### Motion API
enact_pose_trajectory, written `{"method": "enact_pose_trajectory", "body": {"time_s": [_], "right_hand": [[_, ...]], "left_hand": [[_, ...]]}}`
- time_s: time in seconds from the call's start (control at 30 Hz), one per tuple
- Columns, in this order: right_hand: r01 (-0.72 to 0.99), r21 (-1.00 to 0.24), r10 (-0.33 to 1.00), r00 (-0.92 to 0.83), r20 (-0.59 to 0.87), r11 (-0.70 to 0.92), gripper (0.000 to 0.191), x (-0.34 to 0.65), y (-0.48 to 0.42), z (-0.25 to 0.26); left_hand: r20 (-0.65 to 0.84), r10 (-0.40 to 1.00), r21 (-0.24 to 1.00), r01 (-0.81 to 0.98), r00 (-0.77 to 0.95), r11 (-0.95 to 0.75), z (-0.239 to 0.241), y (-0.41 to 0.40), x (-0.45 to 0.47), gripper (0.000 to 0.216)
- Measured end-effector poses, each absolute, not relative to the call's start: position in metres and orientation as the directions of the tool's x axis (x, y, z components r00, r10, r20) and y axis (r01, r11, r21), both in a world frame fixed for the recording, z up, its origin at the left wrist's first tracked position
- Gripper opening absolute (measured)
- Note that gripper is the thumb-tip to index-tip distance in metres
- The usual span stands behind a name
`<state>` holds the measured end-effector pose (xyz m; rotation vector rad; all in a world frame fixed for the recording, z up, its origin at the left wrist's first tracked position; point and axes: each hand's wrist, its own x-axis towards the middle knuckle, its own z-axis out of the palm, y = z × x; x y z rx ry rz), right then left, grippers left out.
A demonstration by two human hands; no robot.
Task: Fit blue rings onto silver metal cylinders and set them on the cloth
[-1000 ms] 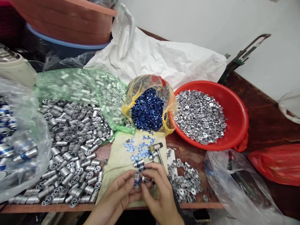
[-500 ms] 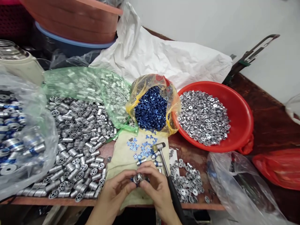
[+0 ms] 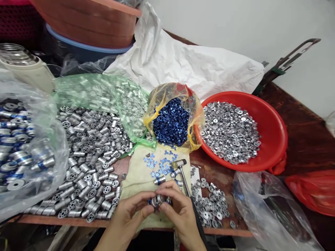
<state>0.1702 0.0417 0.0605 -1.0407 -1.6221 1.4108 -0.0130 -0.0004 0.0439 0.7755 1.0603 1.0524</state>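
Note:
My left hand (image 3: 134,211) and my right hand (image 3: 180,211) meet at the front of the pale cloth (image 3: 131,174). Pinched between the thumbs and fingers of both is a small silver metal part (image 3: 157,200), with a bit of blue beside the left fingertips. Another small metal piece shows under the right fingers, mostly hidden. Just beyond the fingertips lie a few silver cylinders with blue bands (image 3: 159,180) and scattered blue star-shaped pieces (image 3: 159,167). A hammer (image 3: 185,180) with a black handle lies alongside my right hand, which partly covers it.
Silver cylinders (image 3: 86,188) are heaped at left beside a clear bag (image 3: 56,146) of blue-banded ones. Blue rings (image 3: 171,122) fill a yellow bag; a red basin (image 3: 273,139) holds metal discs. Loose discs (image 3: 209,205) lie right of the hammer. The table edge (image 3: 65,220) is nearest me.
The whole view has shifted slightly, so things sit a little further right. The silver part between my fingertips has turned and shows more. Both hands keep their grip.

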Motion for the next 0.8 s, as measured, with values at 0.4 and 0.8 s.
{"method": "enact_pose_trajectory", "body": {"time_s": [0.4, 0.8], "right_hand": [[0.624, -0.309, 0.688, -0.566, 0.454, 0.717, 0.055, 0.17, 0.016, 0.051], [0.921, -0.337, 0.968, -0.129, 0.215, 0.197, 0.038, 0.126, 0.163, 0.048]], "left_hand": [[-0.263, 0.958, 0.965, 0.053, 0.115, 0.258, 0.034, -0.021, 0.001, 0.025], [0.236, 0.962, 0.199, 0.976, -0.137, 0.09, 0.048, 0.094, -0.072, 0.022]]}}
